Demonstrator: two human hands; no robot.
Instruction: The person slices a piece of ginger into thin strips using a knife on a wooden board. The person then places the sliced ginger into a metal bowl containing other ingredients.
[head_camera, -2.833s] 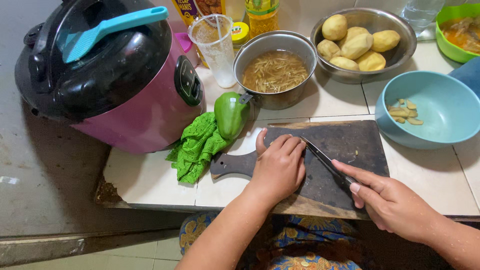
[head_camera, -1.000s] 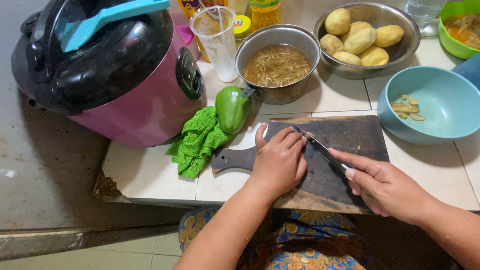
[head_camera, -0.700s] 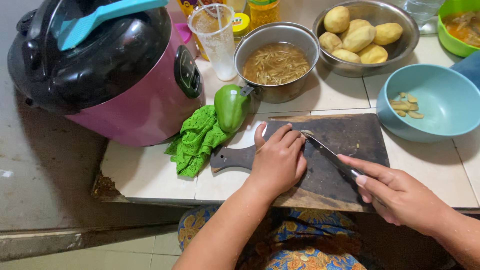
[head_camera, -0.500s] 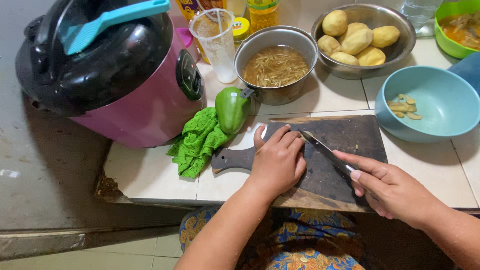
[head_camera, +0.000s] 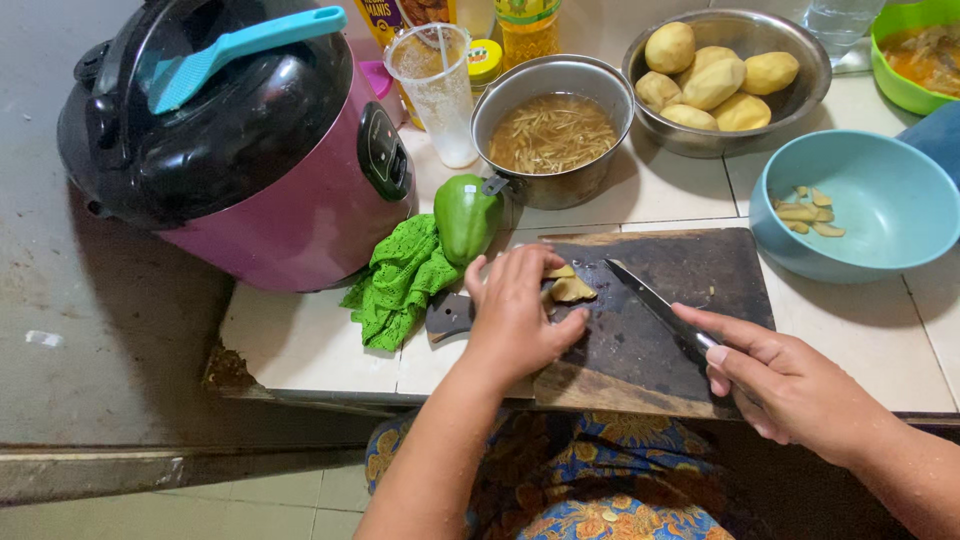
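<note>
Pepper (head_camera: 467, 217) beside board (head_camera: 700, 262) (perhaps touching), cloth (head_camera: 400, 283)

Board (head_camera: 690, 300) – dark matt wood; knife (head_camera: 650, 300) – bright metal; cooker (head_camera: 250, 150) – glossy plastic; cloth (head_camera: 395, 285) – green open knit.

Bright, even light; sharp focus.

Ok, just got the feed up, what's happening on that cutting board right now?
A person is slicing at a dark cutting board on a tiled counter. The left hand pins a small tan piece of food, likely ginger, to the board. The right hand grips a knife, blade angled toward that piece. A few slices already lie in the blue bowl. A green pepper rests by a green cloth.
</note>
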